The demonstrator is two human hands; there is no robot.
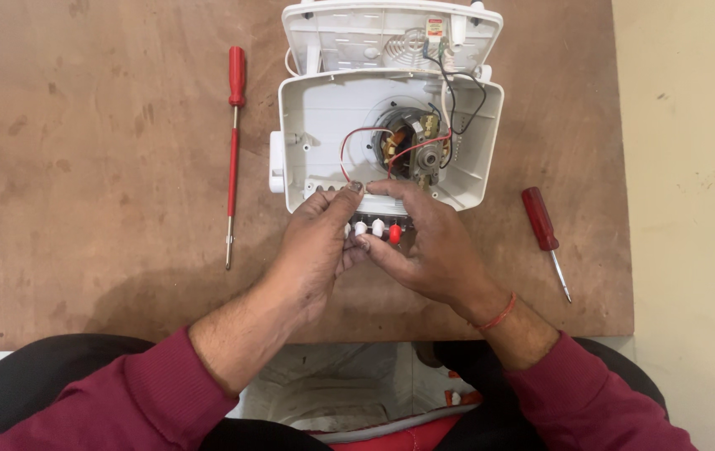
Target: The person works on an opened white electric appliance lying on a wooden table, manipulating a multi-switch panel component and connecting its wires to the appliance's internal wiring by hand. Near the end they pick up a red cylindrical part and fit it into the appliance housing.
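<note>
Both hands (315, 242) cover most of the push-button switch block (378, 227); the top picture edge crops the white rear cover (357, 33).

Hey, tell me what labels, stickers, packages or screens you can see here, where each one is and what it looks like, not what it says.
Sticker: on the inside of the upper white housing half, near the top right; small upright rectangle, red, green and white.
No packages, signs or screens show.
The left hand and right hand hold the button strip at the lower housing's front edge; no label shows there.
</note>
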